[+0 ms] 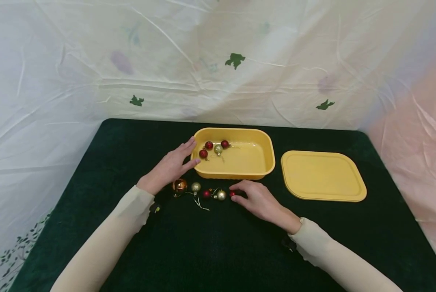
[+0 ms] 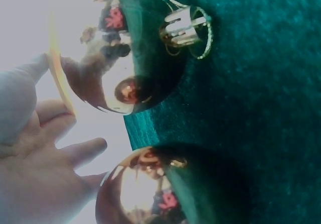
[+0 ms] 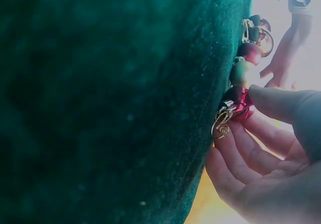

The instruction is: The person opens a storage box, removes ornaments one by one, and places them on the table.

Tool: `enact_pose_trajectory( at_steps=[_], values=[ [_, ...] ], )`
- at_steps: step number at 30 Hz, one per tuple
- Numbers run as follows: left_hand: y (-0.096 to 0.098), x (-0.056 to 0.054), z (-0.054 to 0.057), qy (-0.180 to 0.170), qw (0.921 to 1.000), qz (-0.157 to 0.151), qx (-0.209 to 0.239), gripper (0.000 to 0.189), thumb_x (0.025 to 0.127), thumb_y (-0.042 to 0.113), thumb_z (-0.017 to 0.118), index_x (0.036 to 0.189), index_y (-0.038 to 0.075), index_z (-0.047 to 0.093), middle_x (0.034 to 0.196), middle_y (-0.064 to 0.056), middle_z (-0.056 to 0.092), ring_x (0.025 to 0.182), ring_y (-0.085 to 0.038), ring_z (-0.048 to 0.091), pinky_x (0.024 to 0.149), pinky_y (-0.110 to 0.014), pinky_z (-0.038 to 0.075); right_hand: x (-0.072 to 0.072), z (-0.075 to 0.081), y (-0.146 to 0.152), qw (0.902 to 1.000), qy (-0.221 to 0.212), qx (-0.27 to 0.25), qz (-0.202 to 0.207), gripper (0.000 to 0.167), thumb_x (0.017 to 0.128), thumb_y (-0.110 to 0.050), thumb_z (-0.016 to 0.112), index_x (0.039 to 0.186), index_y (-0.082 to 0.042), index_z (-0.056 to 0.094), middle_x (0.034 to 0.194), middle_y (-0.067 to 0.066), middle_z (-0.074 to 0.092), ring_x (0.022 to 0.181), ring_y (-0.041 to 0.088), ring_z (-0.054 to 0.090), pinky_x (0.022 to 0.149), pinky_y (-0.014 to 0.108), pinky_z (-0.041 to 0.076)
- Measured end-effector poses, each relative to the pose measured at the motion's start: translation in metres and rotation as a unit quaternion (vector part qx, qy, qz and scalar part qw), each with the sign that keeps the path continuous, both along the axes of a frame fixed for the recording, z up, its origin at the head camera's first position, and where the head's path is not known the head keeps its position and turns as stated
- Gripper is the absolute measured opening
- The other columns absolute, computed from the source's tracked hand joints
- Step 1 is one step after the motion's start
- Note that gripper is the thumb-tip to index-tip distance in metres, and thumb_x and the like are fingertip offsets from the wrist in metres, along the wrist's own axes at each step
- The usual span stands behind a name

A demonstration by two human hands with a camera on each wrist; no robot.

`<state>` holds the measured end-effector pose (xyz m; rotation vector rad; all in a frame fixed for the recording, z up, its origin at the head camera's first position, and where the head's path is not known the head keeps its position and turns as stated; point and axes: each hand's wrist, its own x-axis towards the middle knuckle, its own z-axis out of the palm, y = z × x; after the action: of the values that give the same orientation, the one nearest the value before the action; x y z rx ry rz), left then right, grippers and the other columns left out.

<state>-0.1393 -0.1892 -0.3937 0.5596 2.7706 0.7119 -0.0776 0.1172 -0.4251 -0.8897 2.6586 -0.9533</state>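
My right hand (image 1: 256,198) pinches a shiny red bauble (image 3: 244,103) between thumb and fingers, just in front of the yellow plastic box (image 1: 236,176). A gold cord loop hangs from its cap in the right wrist view. My left hand (image 1: 170,164) lies at the box's left end, fingers straight and spread, thumb over the front left corner. Beneath its wrist lies a copper bauble (image 1: 179,186); two big copper balls fill the left wrist view. Along the row come a glittery gold bauble (image 1: 196,187), a dark red one (image 1: 206,194) and a gold one (image 1: 221,195).
Inside the box, at its left end, lie several small baubles, dark red (image 1: 224,144) and one gold (image 1: 218,149). A yellow lid (image 1: 324,176) rests flat to the right. Dark green cloth (image 1: 210,251) covers the table, and a pale curtain (image 1: 188,61) hangs behind it.
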Motion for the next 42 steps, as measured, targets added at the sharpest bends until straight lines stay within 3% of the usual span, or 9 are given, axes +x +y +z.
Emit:
enact_pose_trajectory(
  at_steps=[3, 9, 10, 18, 25, 32, 42],
  values=[
    [0.0, 0.0, -0.002, 0.001, 1.0, -0.002, -0.002, 0.073, 0.109, 0.048, 0.047, 0.165, 0.009, 0.022, 0.174, -0.006, 0.007, 0.156, -0.038, 0.019, 0.125, -0.058, 0.02, -0.003, -0.009, 0.002, 0.9998, 0.013, -0.008, 0.013, 0.032, 0.096, -0.021, 0.073, 0.126, -0.009, 0.07, 0.118, 0.005, 0.072, 0.104, 0.016, 0.068, 0.088, 0.039, 0.059],
    [-0.001, 0.0, -0.003, 0.007, 1.0, -0.004, -0.001, 0.073, 0.109, 0.047, 0.048, 0.165, 0.008, 0.021, 0.174, -0.008, 0.008, 0.156, -0.039, 0.019, 0.125, -0.057, 0.02, -0.001, -0.007, 0.004, 0.9999, 0.008, -0.006, 0.009, 0.036, 0.097, -0.023, 0.073, 0.131, -0.01, 0.068, 0.122, 0.006, 0.07, 0.107, 0.018, 0.067, 0.09, 0.042, 0.058],
    [-0.001, 0.0, -0.003, 0.008, 1.0, -0.005, 0.001, 0.073, 0.109, 0.047, 0.048, 0.165, 0.008, 0.021, 0.174, -0.008, 0.008, 0.156, -0.039, 0.019, 0.125, -0.057, 0.02, 0.003, 0.001, 0.002, 1.0, 0.001, 0.003, -0.003, 0.037, 0.096, -0.02, 0.074, 0.131, -0.01, 0.068, 0.122, 0.006, 0.07, 0.107, 0.018, 0.067, 0.089, 0.043, 0.058],
    [0.0, 0.0, -0.002, 0.008, 0.9999, -0.006, 0.001, 0.073, 0.109, 0.047, 0.048, 0.165, 0.008, 0.021, 0.174, -0.009, 0.008, 0.156, -0.039, 0.019, 0.125, -0.057, 0.02, 0.011, 0.015, 0.012, 0.9999, -0.001, 0.0, -0.015, 0.04, 0.097, -0.023, 0.074, 0.135, -0.014, 0.066, 0.128, 0.003, 0.069, 0.114, 0.018, 0.066, 0.094, 0.044, 0.057],
    [0.0, 0.001, -0.001, 0.004, 1.0, -0.002, -0.002, 0.073, 0.109, 0.047, 0.048, 0.165, 0.009, 0.02, 0.174, -0.008, 0.008, 0.156, -0.038, 0.018, 0.125, -0.057, 0.02, 0.014, 0.028, 0.019, 0.9983, 0.007, -0.05, -0.028, 0.032, 0.101, -0.027, 0.07, 0.131, -0.016, 0.069, 0.129, -0.001, 0.069, 0.118, 0.015, 0.065, 0.096, 0.046, 0.057],
    [0.0, 0.0, -0.002, 0.001, 1.0, -0.001, -0.001, 0.073, 0.109, 0.046, 0.048, 0.165, 0.008, 0.02, 0.174, -0.008, 0.008, 0.156, -0.038, 0.019, 0.125, -0.056, 0.02, 0.009, 0.032, 0.016, 0.9911, 0.036, -0.122, -0.039, 0.024, 0.103, -0.024, 0.067, 0.125, -0.014, 0.071, 0.121, -0.002, 0.071, 0.108, 0.011, 0.068, 0.09, 0.05, 0.059],
    [0.0, 0.0, -0.002, 0.004, 1.0, -0.003, 0.002, 0.073, 0.109, 0.047, 0.048, 0.165, 0.008, 0.021, 0.174, -0.007, 0.008, 0.156, -0.038, 0.019, 0.125, -0.057, 0.02, -0.015, 0.041, 0.001, 0.9834, 0.078, -0.144, -0.078, 0.028, 0.104, -0.024, 0.066, 0.127, -0.009, 0.069, 0.121, 0.005, 0.07, 0.108, 0.019, 0.065, 0.09, 0.052, 0.058]
  ],
)
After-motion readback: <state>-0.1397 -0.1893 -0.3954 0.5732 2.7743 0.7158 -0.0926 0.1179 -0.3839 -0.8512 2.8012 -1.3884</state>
